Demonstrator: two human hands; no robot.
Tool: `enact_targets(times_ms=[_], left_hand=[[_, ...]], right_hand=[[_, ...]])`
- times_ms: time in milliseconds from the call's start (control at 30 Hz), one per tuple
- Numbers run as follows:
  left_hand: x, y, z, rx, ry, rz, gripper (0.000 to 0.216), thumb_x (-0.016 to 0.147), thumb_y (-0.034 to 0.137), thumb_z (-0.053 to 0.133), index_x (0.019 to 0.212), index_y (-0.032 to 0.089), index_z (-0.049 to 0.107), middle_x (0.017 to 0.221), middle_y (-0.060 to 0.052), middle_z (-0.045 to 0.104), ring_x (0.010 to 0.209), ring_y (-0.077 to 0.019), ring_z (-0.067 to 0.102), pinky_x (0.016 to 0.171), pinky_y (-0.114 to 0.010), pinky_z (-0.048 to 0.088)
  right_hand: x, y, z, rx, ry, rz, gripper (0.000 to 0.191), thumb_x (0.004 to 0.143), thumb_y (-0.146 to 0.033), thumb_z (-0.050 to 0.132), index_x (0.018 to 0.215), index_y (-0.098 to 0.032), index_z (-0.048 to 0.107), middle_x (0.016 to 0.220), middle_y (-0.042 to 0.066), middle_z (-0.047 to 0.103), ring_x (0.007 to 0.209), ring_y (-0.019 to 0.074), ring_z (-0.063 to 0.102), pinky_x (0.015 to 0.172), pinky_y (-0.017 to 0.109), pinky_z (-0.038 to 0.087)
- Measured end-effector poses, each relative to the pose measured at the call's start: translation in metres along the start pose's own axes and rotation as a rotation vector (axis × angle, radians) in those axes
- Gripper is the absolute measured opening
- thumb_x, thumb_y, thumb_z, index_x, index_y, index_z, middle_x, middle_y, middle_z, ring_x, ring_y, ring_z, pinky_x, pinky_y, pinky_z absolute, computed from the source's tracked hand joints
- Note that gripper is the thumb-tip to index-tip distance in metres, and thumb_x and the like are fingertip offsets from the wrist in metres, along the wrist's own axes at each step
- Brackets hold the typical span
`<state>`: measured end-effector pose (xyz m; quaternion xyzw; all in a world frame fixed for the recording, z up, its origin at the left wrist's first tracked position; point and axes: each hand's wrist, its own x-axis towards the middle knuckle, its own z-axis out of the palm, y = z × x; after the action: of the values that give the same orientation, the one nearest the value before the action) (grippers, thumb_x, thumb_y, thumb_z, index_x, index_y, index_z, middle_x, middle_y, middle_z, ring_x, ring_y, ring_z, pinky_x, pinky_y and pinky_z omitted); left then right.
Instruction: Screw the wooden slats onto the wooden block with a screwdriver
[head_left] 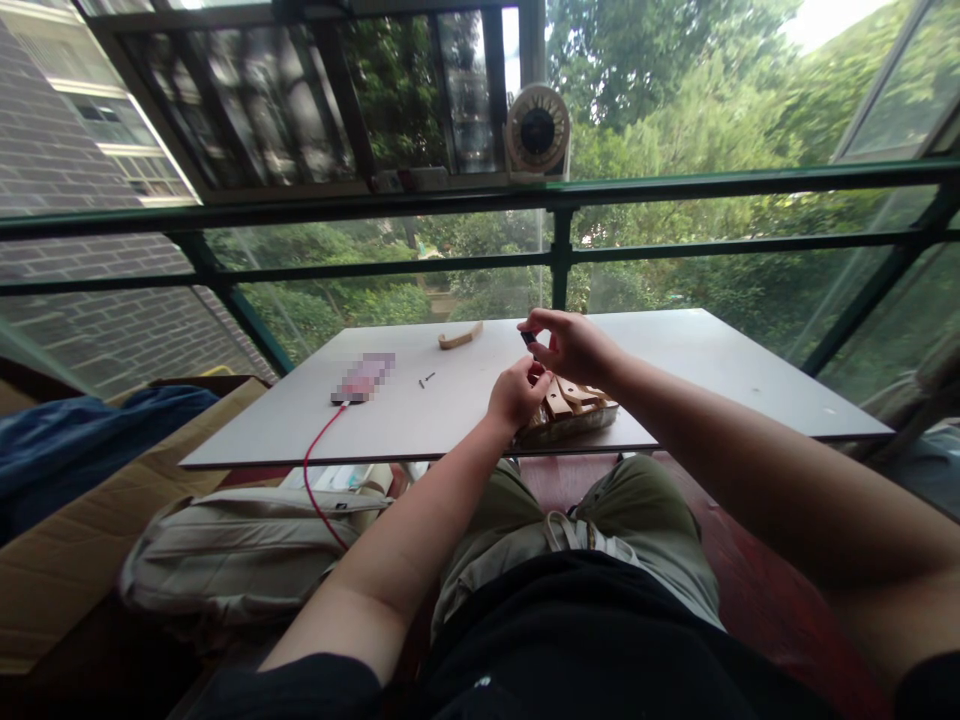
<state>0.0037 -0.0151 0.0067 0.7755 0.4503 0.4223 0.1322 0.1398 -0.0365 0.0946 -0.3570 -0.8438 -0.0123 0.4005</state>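
Observation:
My right hand (568, 340) is raised over the table, with a small black piece (529, 338) pinched between thumb and fingers. Just below and to its left is my left hand (517, 393), its fingers closed together; what they grip is hidden. Both hands are close together above a shallow container (574, 430) at the table's near edge. Inside it lie several pale wooden pieces (559, 404) with dark holes. A curved wooden piece (460, 338) rests apart near the far edge. Two small dark screws (427, 380) lie on the tabletop left of my hands.
The white table (420, 425) stands against a green railing (561, 255). A phone (363, 380) with a red cable (309, 475) lies at the left. A beige bag (240, 550) and a cardboard box (97, 500) are beside me. A round fan (538, 132) sits by the window.

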Motion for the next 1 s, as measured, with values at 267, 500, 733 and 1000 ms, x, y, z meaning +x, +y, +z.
enact_targets(times_ms=[267,500,733,1000], left_hand=[[-0.001,0.000,0.000,0.020,0.017,0.031,0.014,0.081,0.026,0.056,0.090,0.016,0.061,0.077,-0.003,0.070,0.065,-0.0147,0.061,0.057,-0.024,0.039],[-0.002,0.002,0.000,0.030,0.017,0.008,0.020,0.080,0.023,0.055,0.097,0.017,0.063,0.077,-0.003,0.069,0.064,-0.0151,0.060,0.057,-0.025,0.039],[-0.002,0.004,-0.001,0.048,0.017,-0.018,0.018,0.080,0.025,0.056,0.094,0.017,0.063,0.076,-0.003,0.069,0.062,-0.0149,0.059,0.056,-0.024,0.038],[-0.003,0.007,-0.004,0.010,0.002,-0.078,0.022,0.087,0.031,0.055,0.100,0.015,0.062,0.093,-0.006,0.067,0.082,-0.0166,0.063,0.075,-0.030,0.051]], right_hand=[[-0.008,-0.003,0.000,0.001,-0.011,-0.002,0.031,0.077,-0.016,0.055,0.108,-0.018,0.060,0.105,0.007,0.067,0.069,0.0140,0.057,0.066,0.026,0.042],[-0.012,-0.001,0.001,-0.036,-0.018,-0.042,0.037,0.075,-0.015,0.056,0.112,-0.018,0.057,0.109,0.008,0.065,0.081,0.0183,0.059,0.071,0.029,0.044],[-0.010,-0.001,0.001,-0.062,-0.027,-0.046,0.037,0.076,-0.016,0.056,0.113,-0.018,0.057,0.108,0.008,0.065,0.086,0.0196,0.059,0.074,0.030,0.044],[-0.003,-0.030,-0.019,-0.220,0.003,-0.162,0.057,0.077,-0.014,0.058,0.132,-0.023,0.047,0.129,0.012,0.050,0.109,0.0247,0.053,0.087,0.037,0.046]])
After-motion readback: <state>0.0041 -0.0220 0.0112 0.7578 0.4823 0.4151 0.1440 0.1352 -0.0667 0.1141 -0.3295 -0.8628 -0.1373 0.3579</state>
